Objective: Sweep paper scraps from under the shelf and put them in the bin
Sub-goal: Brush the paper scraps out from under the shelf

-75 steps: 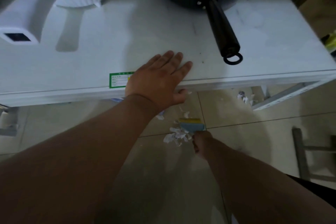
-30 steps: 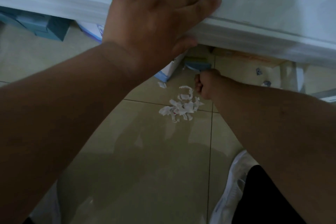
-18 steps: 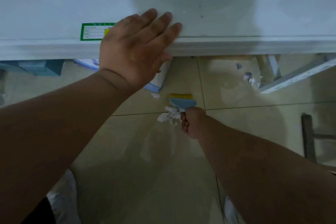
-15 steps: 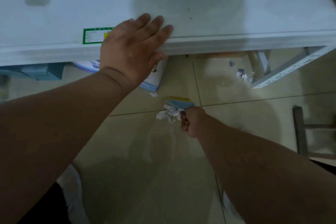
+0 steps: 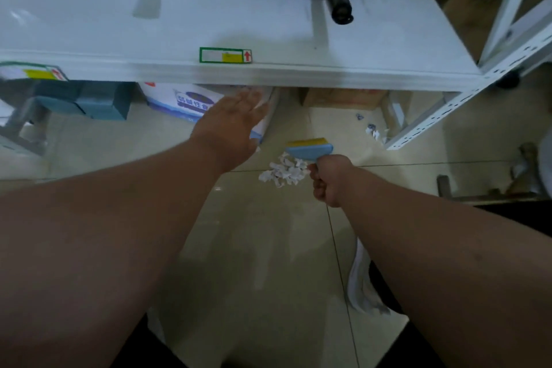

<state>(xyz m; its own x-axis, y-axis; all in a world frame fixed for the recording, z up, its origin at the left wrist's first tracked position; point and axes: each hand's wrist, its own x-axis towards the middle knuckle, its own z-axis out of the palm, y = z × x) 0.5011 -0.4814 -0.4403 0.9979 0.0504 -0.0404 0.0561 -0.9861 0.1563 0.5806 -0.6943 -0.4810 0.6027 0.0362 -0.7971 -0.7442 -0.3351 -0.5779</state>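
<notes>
right hand [image 5: 327, 179]: fist closed on brush [image 5: 309, 150] | paper scraps [image 5: 283, 172]: floor pile touching fist at 9 o'clock, below brush head | left hand [image 5: 236, 125]: fingers spread, under shelf [image 5: 268, 75] edge

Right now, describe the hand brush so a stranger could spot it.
Find the white shelf and look at the floor in front of it. The hand brush, gripped by the right hand, touches a pile of paper scraps; only it has a blue body with yellow bristles.
</notes>
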